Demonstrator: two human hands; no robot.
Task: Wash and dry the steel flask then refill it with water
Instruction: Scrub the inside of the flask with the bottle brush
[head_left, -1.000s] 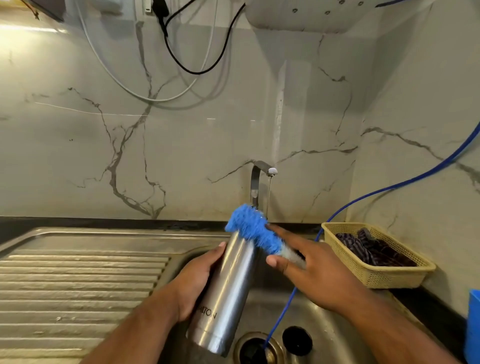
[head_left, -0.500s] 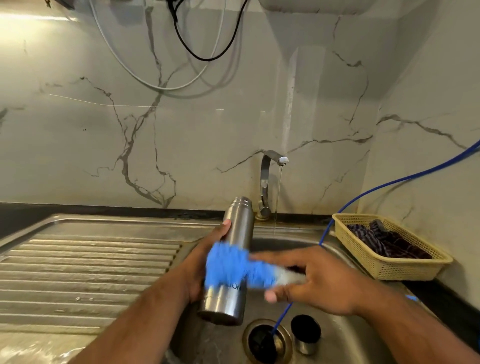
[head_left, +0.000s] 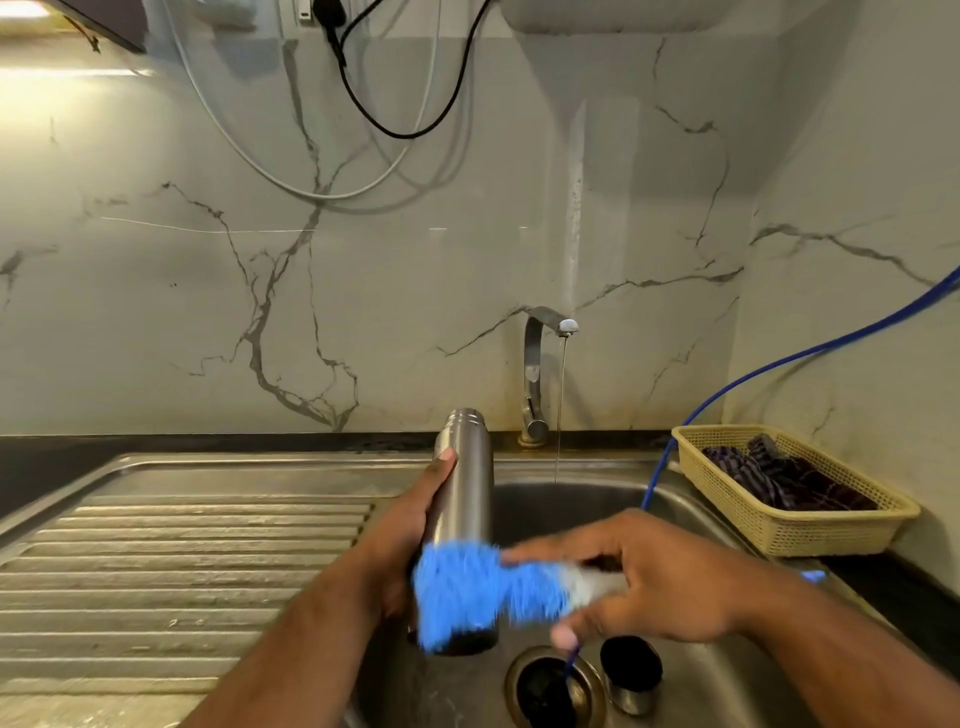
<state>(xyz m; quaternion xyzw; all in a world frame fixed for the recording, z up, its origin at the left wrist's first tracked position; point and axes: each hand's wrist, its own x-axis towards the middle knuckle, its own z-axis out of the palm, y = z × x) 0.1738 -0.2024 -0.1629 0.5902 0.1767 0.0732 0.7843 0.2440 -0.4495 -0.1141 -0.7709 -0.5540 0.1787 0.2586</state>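
Note:
The steel flask (head_left: 464, 483) stands nearly upright over the sink basin (head_left: 587, 501), mouth up and uncapped. My left hand (head_left: 400, 551) grips its body from the left, thumb high on the side. My right hand (head_left: 649, 577) holds a blue bristle brush (head_left: 478, 587) by its pale handle, and the blurred bristles press against the flask's lower part. A thin stream of water falls from the tap (head_left: 545, 364) behind the flask, to its right.
A small steel cup (head_left: 631, 675) sits beside the drain (head_left: 550, 686). A blue hose (head_left: 779, 364) runs from the right wall down into the drain. A yellow basket (head_left: 795, 519) with dark cloth sits right of the sink. The ribbed drainboard (head_left: 182, 571) lies left.
The brush has slid from the flask's mouth down to its lower body. The flask has gone from tilted to nearly upright.

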